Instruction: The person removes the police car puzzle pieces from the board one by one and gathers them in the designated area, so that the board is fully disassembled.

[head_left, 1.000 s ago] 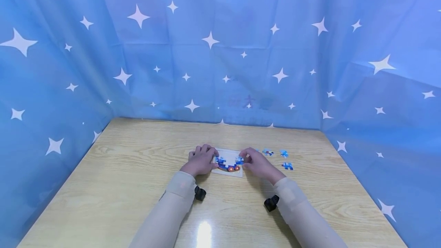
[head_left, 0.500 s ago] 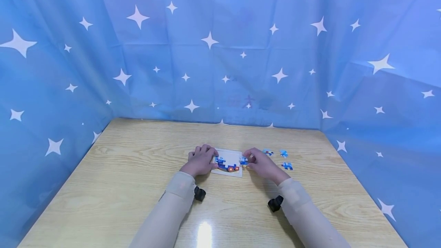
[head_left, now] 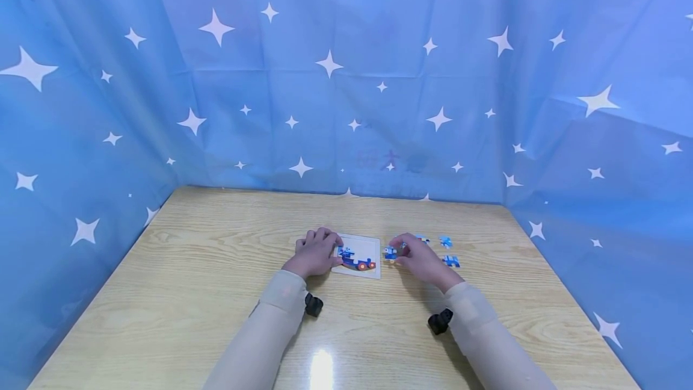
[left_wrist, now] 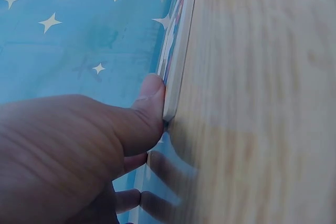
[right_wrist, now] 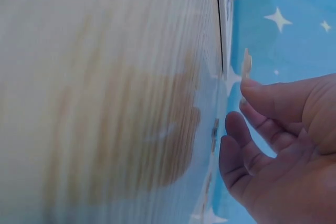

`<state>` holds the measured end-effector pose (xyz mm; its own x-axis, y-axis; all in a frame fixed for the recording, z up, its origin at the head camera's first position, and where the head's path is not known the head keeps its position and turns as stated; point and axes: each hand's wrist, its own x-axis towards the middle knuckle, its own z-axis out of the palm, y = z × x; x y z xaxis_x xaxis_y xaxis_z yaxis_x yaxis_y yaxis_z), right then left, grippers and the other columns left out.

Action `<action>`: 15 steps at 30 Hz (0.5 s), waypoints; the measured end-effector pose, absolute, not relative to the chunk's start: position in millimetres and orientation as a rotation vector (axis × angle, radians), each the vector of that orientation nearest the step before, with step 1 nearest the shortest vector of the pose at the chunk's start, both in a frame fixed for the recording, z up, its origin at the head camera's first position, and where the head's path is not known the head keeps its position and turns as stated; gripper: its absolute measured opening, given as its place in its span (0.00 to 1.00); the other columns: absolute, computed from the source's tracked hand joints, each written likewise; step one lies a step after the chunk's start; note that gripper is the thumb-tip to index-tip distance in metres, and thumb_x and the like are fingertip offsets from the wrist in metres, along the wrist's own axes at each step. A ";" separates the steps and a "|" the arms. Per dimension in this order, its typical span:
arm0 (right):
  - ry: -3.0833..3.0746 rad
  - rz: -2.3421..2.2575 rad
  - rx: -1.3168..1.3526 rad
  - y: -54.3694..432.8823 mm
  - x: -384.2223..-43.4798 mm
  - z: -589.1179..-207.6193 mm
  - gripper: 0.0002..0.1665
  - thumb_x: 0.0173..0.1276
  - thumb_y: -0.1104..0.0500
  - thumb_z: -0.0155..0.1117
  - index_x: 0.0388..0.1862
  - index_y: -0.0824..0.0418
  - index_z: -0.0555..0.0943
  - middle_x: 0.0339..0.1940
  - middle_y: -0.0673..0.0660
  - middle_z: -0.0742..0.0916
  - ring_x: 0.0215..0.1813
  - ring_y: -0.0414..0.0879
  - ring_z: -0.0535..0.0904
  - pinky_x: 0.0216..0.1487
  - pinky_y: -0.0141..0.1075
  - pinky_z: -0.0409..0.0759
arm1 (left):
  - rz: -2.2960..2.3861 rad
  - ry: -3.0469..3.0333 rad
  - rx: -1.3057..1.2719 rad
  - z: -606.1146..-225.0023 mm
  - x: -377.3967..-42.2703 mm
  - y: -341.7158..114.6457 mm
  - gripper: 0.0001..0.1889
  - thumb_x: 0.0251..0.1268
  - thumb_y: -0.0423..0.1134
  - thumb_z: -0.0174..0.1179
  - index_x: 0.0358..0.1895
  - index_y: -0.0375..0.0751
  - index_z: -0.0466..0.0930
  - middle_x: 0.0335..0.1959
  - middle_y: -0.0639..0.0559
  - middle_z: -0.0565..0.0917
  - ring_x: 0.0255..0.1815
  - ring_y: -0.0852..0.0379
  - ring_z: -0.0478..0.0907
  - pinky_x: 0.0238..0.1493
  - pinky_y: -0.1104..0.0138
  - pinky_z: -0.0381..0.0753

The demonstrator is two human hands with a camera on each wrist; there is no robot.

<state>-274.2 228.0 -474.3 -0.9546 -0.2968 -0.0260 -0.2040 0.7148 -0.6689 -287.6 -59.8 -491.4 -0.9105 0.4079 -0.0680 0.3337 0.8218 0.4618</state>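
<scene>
A jigsaw puzzle board (head_left: pixel 358 241) with a pale frame lies on the wooden table, its lower part filled with blue pieces and orange-red wheels. My left hand (head_left: pixel 313 254) holds it by the left side; in the left wrist view the thumb (left_wrist: pixel 149 98) presses against the board's corner. Just right of the board, my right hand (head_left: pixel 421 262) pinches a blue puzzle piece (head_left: pixel 390 253) between thumb and fingers. Seen edge-on in the right wrist view, that puzzle piece (right_wrist: pixel 247 65) stands above the tabletop, while the other fingers curl loosely below.
Several loose puzzle pieces lie right of the board, among them one blue piece (head_left: pixel 446 241) at the back and another blue piece (head_left: pixel 451 261) nearer; my right hand partly hides others. A blue star-patterned curtain (head_left: pixel 346 107) encloses the table (head_left: pixel 216 294) at the back and sides.
My right hand has lifted the blue piece out of the board's right side and moved it rightward, past the frame. The left hand stays where it was on the board.
</scene>
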 end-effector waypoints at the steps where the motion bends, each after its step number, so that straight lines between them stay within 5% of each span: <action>1: 2.786 -1.065 -0.402 229.1 -274.1 -474.4 0.18 0.72 0.71 0.62 0.59 0.61 0.78 0.53 0.58 0.82 0.50 0.50 0.79 0.46 0.42 0.80 | 0.677 2.840 0.581 -491.6 -287.7 -59.8 0.15 0.76 0.53 0.57 0.60 0.58 0.73 0.73 0.48 0.62 0.65 0.43 0.58 0.60 0.44 0.60; 15: 2.791 -1.070 -0.411 242.2 -272.6 -476.2 0.19 0.72 0.71 0.62 0.60 0.62 0.77 0.53 0.59 0.82 0.51 0.51 0.79 0.45 0.42 0.79 | 0.686 2.831 0.567 -491.0 -287.6 -59.7 0.16 0.76 0.52 0.58 0.62 0.58 0.73 0.73 0.49 0.62 0.67 0.43 0.59 0.59 0.45 0.60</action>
<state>-272.6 242.2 -476.2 -0.9554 -0.2949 -0.0183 -0.2071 0.7124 -0.6706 -287.6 -59.7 -491.0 -0.9123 0.4020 -0.0779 0.3217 0.8215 0.4708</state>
